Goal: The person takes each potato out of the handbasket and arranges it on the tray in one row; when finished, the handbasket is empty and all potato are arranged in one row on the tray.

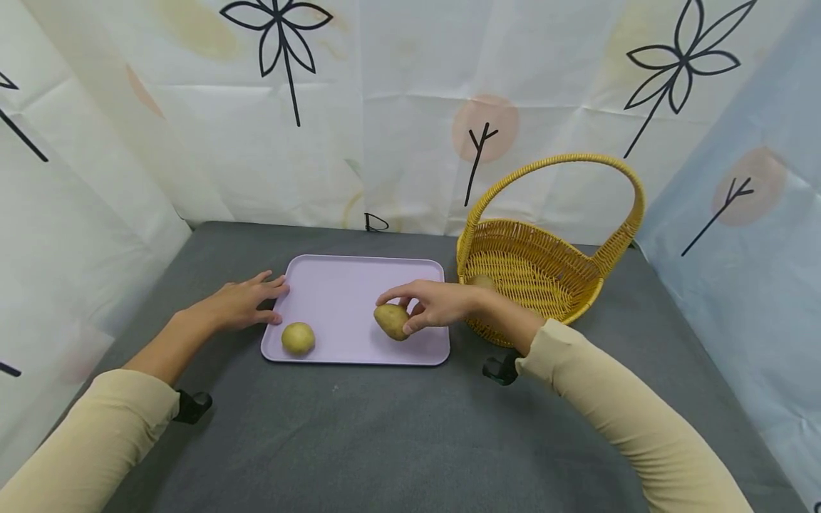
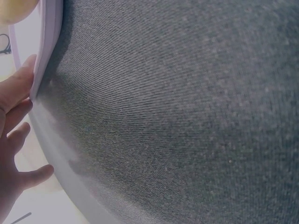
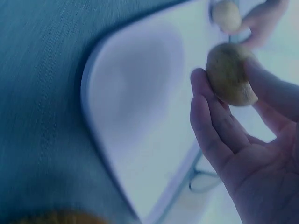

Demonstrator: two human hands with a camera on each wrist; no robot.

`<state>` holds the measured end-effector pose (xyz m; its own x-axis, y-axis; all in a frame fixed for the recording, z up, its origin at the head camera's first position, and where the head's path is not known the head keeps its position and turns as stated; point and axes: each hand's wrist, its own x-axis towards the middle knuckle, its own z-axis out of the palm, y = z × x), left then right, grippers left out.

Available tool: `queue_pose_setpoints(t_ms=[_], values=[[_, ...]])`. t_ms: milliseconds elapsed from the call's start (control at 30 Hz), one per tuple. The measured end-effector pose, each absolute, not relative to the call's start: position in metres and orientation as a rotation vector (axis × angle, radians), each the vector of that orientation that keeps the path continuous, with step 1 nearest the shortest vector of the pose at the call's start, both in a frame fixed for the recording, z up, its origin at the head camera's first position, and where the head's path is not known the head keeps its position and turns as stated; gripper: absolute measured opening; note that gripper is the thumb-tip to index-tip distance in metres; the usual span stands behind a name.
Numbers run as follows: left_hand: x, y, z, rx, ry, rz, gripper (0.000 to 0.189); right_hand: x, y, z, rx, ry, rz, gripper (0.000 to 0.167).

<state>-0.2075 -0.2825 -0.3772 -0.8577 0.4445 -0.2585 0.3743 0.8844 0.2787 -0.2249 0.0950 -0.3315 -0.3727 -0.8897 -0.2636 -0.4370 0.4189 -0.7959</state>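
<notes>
My right hand [image 1: 437,302] holds a potato [image 1: 390,321] between thumb and fingers above the right half of a pale purple tray [image 1: 340,285]. The right wrist view shows the same potato [image 3: 230,74] pinched at the fingertips, with the tray below it. A second, rounder potato [image 1: 298,338] lies in the tray's front left corner. At the tray's left edge rests my left hand [image 1: 246,303], its fingers spread and the fingertips touching the rim. In the left wrist view, the thumb of the left hand [image 2: 16,135] lies along the tray's side.
A yellow wicker basket [image 1: 513,256] with a tall handle stands right of the tray. Inside it a potato [image 1: 481,282] shows partly behind my right wrist. Dark grey cloth [image 1: 359,434] covers the table, and patterned white curtains [image 1: 410,142] hang behind and at the sides.
</notes>
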Motion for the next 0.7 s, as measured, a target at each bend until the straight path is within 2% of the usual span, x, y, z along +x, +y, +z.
queue_pose_setpoints(t_ms=[333, 700], values=[[-0.209, -0.281, -0.378, 0.601, 2.733, 0.302, 0.075, -0.217, 0.046, -0.357, -1.195, 2.03, -0.836, 0.057], [-0.209, -0.282, -0.378, 0.618, 2.745, 0.286, 0.072, -0.208, 0.007, -0.371, -1.155, 2.112, -0.796, 0.053]])
